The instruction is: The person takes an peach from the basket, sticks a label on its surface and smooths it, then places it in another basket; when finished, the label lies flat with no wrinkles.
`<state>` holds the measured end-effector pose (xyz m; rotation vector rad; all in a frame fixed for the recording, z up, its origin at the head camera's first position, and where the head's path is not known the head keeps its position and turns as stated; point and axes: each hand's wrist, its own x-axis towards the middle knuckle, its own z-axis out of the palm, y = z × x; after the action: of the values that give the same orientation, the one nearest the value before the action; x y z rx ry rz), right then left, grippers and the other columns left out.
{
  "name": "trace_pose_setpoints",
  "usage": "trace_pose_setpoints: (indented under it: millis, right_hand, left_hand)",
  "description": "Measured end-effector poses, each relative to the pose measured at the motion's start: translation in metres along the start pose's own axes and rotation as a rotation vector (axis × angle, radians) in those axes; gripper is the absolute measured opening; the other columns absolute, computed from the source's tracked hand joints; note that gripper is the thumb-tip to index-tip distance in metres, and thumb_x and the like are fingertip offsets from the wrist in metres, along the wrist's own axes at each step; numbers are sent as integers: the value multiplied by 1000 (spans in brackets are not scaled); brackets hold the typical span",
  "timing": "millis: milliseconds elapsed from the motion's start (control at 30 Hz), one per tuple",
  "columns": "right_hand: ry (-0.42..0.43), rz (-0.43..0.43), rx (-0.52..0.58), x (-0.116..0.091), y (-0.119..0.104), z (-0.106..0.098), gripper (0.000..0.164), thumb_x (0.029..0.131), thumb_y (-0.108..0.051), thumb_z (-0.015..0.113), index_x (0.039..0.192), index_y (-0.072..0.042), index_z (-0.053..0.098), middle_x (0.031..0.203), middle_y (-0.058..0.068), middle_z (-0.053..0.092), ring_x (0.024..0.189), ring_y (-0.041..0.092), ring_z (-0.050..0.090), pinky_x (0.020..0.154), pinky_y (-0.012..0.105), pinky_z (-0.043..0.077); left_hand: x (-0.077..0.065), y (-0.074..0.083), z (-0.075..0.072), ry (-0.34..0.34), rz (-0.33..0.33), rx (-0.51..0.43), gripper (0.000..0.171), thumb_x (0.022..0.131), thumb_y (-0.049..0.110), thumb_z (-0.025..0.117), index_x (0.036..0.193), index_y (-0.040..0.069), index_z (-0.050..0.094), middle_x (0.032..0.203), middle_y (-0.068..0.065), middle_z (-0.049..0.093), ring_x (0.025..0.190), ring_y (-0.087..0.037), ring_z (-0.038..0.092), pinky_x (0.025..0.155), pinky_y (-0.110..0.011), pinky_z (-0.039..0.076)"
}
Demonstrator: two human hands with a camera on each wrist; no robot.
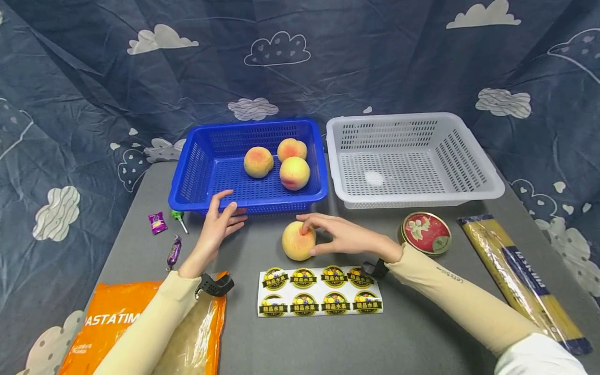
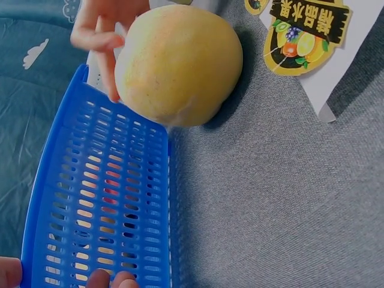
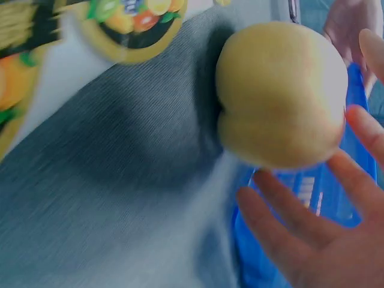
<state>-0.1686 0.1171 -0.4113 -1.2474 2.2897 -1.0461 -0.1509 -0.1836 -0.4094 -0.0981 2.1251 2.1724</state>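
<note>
A yellow-orange peach (image 1: 296, 241) sits on the grey table in front of the blue basket. My right hand (image 1: 341, 235) reaches to it from the right, with fingertips at its top and side. In the right wrist view, the fingers spread loosely beside the peach (image 3: 282, 96), and the thumb stands apart from it. My left hand (image 1: 218, 227) is at the front wall of the blue basket (image 1: 248, 204), its fingers loosely bent and holding nothing. Whether they touch the rim is unclear. Several peaches (image 1: 295, 173) lie inside that basket. Just below the loose peach lies a sheet of round fruit stickers (image 1: 320, 292).
Right of the blue basket stands a white basket (image 1: 424, 197). A round red tin (image 1: 425, 233) and a pasta pack (image 1: 525, 281) lie at the right. On the left are wrapped candies (image 1: 157, 223), a green lollipop (image 1: 178, 217) and an orange bag (image 1: 124, 302) under the left forearm.
</note>
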Motion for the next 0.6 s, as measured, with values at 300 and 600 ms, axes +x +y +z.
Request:
trace_pose_setpoints:
  millis: [300, 600]
  right_hand:
    - [-11, -9, -249, 19, -9, 9, 51, 76, -37, 70, 123, -28, 52, 121, 3, 39, 103, 15, 44, 82, 34, 41]
    - [-14, -27, 20, -2, 14, -3, 52, 79, -26, 70, 126, -24, 49, 123, 2, 35, 112, 16, 35, 86, 34, 40]
  left_hand:
    - [-1, 4, 0, -3, -13, -7, 44, 97, 23, 39, 137, 12, 23, 116, -35, 47, 101, -42, 52, 87, -48, 42]
    - [0, 3, 0, -3, -17, -8, 45, 97, 24, 40, 137, 14, 23, 117, -34, 48, 101, -38, 53, 87, -47, 41]
